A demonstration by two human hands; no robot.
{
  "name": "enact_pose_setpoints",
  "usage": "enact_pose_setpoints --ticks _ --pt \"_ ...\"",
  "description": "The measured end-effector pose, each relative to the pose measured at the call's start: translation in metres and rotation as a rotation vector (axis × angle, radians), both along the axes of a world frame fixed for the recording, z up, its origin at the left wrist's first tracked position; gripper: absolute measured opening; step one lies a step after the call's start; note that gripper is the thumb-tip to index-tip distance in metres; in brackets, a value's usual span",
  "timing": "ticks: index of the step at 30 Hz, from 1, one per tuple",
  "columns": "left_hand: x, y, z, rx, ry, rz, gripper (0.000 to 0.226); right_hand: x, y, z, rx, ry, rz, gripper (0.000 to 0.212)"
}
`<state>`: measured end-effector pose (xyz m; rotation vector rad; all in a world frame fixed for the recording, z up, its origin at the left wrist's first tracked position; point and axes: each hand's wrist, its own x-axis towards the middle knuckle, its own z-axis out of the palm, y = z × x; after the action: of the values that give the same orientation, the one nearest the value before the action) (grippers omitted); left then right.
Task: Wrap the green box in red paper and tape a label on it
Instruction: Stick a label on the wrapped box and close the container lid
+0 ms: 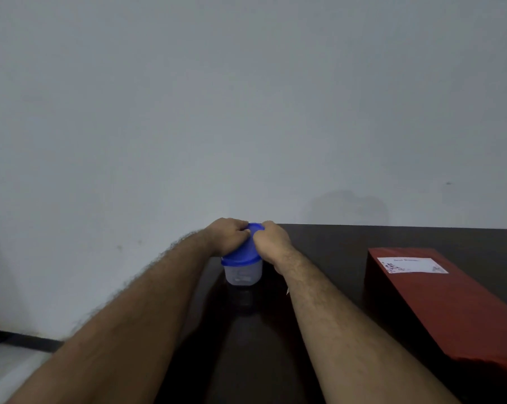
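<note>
A long box wrapped in red paper (450, 310) lies on the dark table (333, 246) at the right. A white printed label (411, 265) sits on its far top face. At the table's far left edge stands a small translucent tub (243, 272) with a blue lid (242, 255). My left hand (227, 233) grips the lid's left rim with curled fingers. My right hand (274, 242) grips the lid's right rim. Both forearms reach forward from the bottom of the view. No green surface of the box shows.
A plain grey wall fills the view behind the table. The table's left edge runs just left of the tub, with floor and a dark skirting strip (27, 342) below at the lower left.
</note>
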<state>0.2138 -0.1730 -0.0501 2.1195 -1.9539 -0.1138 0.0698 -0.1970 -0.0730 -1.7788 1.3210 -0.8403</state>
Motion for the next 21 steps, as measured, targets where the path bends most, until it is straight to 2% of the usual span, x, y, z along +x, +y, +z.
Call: enact_pose_setpoints --ticks 4,8,10,14,17,21 --pt "-0.002 -0.003 -0.005 -0.030 -0.010 0.007 0.041 0.005 -0.007 0.004 0.004 -0.002 -0.064 0.040" --pt "-0.007 0.001 -0.008 0.011 0.009 -0.024 0.052 0.010 -0.018 0.005 0.009 0.033 -0.198 0.044" --pt "-0.008 0.001 -0.005 0.019 -0.017 -0.031 0.053 0.011 -0.026 0.005 0.042 0.006 -0.262 0.044" --pt "-0.003 -0.002 -0.004 0.021 0.006 -0.034 0.053 0.014 -0.031 0.001 0.103 -0.116 -0.300 0.023" --pt "0.000 -0.004 -0.007 0.005 0.011 -0.030 0.053 0.015 -0.032 -0.007 0.113 -0.232 -0.351 0.021" --pt "-0.007 0.002 -0.010 -0.020 0.097 -0.010 0.052 0.015 -0.032 -0.011 0.087 -0.229 -0.368 0.026"
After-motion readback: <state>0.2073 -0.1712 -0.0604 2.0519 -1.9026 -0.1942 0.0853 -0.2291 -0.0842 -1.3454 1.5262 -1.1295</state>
